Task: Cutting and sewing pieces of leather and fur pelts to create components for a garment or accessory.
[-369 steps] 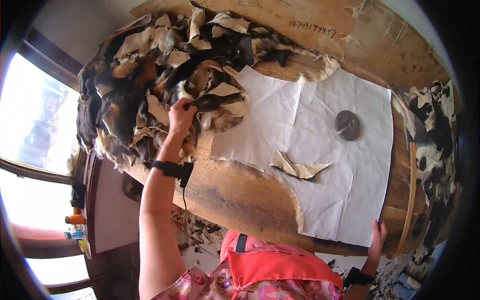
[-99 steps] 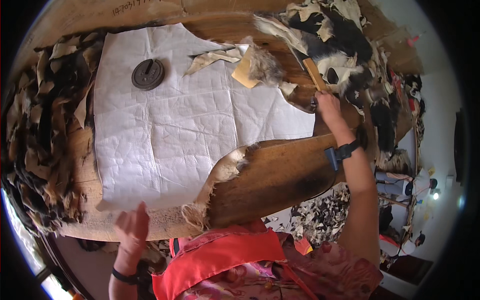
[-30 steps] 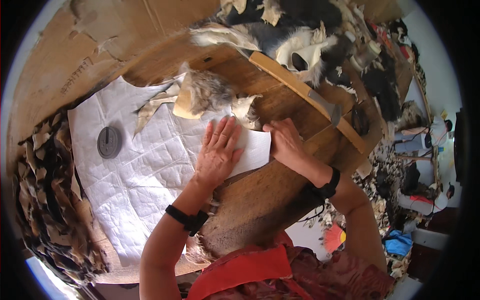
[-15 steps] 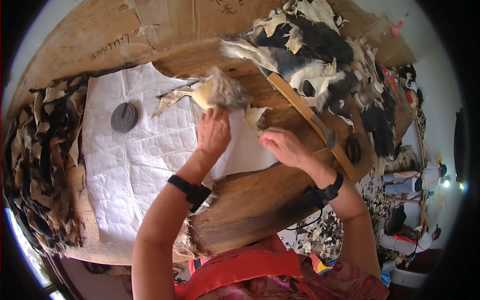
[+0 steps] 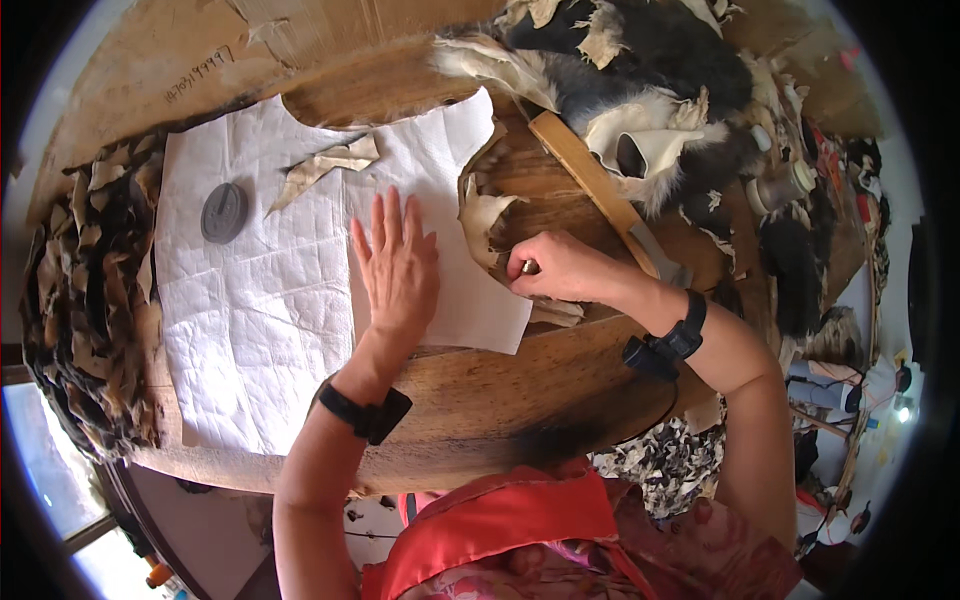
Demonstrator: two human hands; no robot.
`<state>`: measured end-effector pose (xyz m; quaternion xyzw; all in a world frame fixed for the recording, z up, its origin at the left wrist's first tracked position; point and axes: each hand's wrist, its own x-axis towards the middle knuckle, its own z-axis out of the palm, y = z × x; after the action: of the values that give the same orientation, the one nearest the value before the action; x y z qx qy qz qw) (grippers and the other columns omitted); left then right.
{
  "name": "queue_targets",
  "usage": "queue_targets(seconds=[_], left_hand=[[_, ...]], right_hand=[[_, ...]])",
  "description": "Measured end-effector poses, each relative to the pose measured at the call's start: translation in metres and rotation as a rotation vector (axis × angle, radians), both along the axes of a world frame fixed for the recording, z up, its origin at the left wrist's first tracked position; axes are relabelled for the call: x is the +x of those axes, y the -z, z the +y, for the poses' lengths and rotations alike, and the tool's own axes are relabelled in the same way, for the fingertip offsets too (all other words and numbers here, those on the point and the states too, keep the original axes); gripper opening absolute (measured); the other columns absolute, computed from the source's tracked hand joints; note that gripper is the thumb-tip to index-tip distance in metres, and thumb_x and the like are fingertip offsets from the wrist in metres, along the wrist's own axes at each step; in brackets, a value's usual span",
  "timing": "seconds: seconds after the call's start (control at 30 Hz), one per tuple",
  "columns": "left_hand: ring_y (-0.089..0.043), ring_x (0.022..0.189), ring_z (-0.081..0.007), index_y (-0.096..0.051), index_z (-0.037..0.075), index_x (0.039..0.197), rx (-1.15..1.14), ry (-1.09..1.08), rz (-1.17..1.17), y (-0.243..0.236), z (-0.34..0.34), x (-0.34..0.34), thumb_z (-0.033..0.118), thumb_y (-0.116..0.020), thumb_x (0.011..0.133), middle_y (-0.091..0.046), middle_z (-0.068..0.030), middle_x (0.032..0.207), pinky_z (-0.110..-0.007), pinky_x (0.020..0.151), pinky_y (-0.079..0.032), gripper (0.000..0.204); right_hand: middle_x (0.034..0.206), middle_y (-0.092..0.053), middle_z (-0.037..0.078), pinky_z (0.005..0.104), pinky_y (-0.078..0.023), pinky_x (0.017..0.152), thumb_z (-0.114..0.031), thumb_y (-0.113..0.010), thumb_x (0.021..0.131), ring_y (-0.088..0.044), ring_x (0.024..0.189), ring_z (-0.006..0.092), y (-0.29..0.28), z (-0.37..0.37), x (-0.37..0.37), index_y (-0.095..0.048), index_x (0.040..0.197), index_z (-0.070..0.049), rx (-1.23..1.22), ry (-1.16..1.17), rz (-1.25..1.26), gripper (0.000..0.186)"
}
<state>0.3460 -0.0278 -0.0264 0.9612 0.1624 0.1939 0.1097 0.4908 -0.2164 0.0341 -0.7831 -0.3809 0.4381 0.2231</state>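
My left hand [image 5: 398, 262] lies flat on a creased white sheet [image 5: 270, 310], fingers spread. Just off the sheet's right edge is my right hand [image 5: 565, 268], its fingers pinched around a small shiny metal piece [image 5: 529, 267], too hidden to name. Scraps of pale hide [image 5: 487, 218] stick out along that edge beside the right hand. A narrow tan hide strip [image 5: 332, 168] rests on the sheet beyond my left fingertips. Farther left on the sheet sits a dark grey round disc [image 5: 224, 213].
The wooden table [image 5: 470, 400] has a curved front edge. Dark fur strips [image 5: 95, 310] are heaped at the left. A wooden bar [image 5: 585, 180] slants at right, near black and white furs [image 5: 640, 90] and a jar [image 5: 782, 188]. Scraps [image 5: 665, 465] lie below the table.
The grey fur piece has left my left hand, which now lies flat on the sheet. My right hand has closed on a small metal piece by the sheet's right edge.
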Motion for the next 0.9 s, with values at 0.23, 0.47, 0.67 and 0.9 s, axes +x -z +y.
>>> queue_targets(seconds=[0.23,0.47,0.67,0.9], left_hand=[[-0.03,0.147,-0.0391,-0.041,0.002,0.148,-0.046,-0.122,0.013,0.018,-0.016,-0.016,0.023,-0.053,0.1,-0.037,-0.0193,0.157,-0.055,0.122,-0.016,0.054],[-0.025,0.15,-0.0373,-0.038,0.007,0.153,-0.001,-0.156,0.156,0.008,-0.023,-0.015,0.046,-0.053,0.098,-0.032,-0.0178,0.16,-0.058,0.122,-0.01,0.069],[-0.022,0.151,-0.0361,-0.034,0.012,0.156,-0.008,-0.178,0.246,0.008,-0.023,-0.013,0.057,-0.052,0.095,-0.028,-0.0158,0.162,-0.062,0.121,-0.008,0.077],[-0.022,0.152,-0.0349,-0.033,0.013,0.156,-0.047,-0.172,0.164,0.008,-0.023,-0.012,0.063,-0.054,0.092,-0.029,-0.0151,0.162,-0.062,0.121,-0.008,0.084]], right_hand=[[0.078,-0.067,0.024,0.0449,-0.051,0.069,-0.024,-0.067,0.089,-0.068,0.075,0.0394,0.025,0.007,-0.004,-0.069,0.088,0.001,0.038,-0.145,-0.118,0.025],[0.064,-0.06,0.018,0.0452,-0.046,0.056,-0.013,-0.064,0.082,-0.062,0.059,0.0374,0.031,0.017,-0.007,-0.064,0.068,-0.004,0.404,-0.124,-0.166,0.017],[0.062,-0.058,0.019,0.0457,-0.045,0.054,-0.017,-0.067,0.088,-0.06,0.059,0.0399,0.031,0.009,0.004,-0.057,0.068,-0.002,0.382,-0.116,-0.064,0.026],[0.073,-0.061,0.016,0.0453,-0.047,0.06,-0.016,-0.067,0.091,-0.061,0.068,0.0384,0.028,-0.008,0.001,-0.057,0.084,-0.004,0.293,-0.207,-0.371,0.017]])
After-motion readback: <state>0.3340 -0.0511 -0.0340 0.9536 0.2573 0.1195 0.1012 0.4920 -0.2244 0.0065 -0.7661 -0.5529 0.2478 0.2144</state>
